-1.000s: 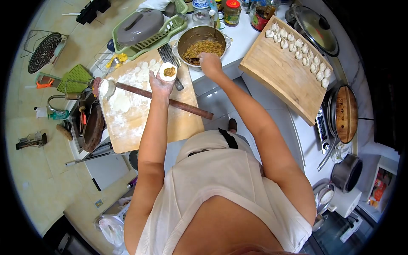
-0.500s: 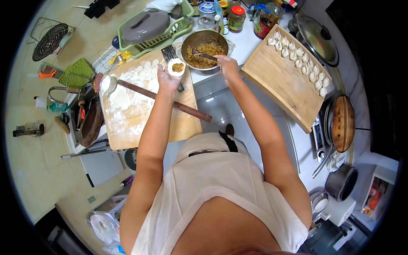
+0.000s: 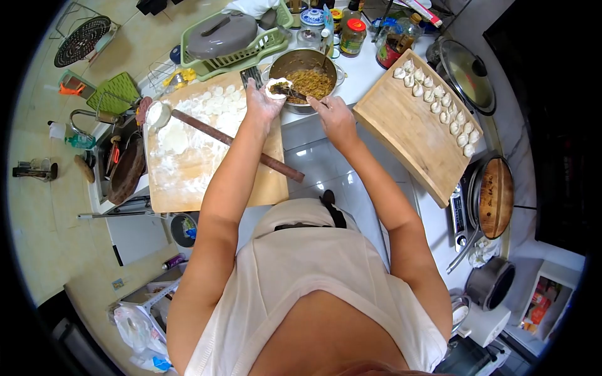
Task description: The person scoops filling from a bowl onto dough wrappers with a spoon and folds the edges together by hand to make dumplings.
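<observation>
My left hand, dusted with flour, holds a round white dough wrapper with filling on it, at the left rim of the pot. In my right hand is a dark spoon-like utensil; its far end rests on the filling in the wrapper. The metal pot holds brown-yellow filling. On the left, a floured wooden board bears small dough discs and a long rolling pin. Folded dumplings stand in rows on a wooden board at the right.
Behind the floured board is a green dish rack with a grey lid. Jars stand behind the pot. A white bowl sits at the board's left corner. Past the dumplings are a glass lid and a wooden lid.
My right hand has moved the utensil from the pot's filling across to the wrapper. My left hand, with the wrapper, has shifted right to the pot's rim.
</observation>
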A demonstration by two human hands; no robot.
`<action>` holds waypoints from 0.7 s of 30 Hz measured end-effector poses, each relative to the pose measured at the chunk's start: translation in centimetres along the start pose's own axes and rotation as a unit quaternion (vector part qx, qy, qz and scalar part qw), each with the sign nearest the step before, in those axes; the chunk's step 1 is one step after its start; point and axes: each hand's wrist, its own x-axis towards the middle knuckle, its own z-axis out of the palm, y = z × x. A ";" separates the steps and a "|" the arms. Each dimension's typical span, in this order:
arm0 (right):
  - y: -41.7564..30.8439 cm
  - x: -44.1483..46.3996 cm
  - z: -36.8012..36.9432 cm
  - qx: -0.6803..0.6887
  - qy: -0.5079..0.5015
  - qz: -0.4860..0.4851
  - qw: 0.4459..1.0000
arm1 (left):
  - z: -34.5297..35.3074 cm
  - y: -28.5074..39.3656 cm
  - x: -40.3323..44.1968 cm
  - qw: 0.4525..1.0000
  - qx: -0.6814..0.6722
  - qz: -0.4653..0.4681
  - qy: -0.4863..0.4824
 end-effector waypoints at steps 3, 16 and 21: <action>0.1 0.1 -0.9 -0.017 0.013 -0.007 1.000 | 0.3 -0.1 -0.2 1.000 -0.008 0.004 -0.005; 1.4 2.3 0.8 -0.141 -0.030 0.075 0.987 | 1.5 -0.5 -2.3 0.998 0.033 0.040 -0.048; 3.6 2.2 4.4 -0.247 -0.166 0.018 0.955 | 3.2 -1.7 -4.9 0.995 0.056 0.002 -0.082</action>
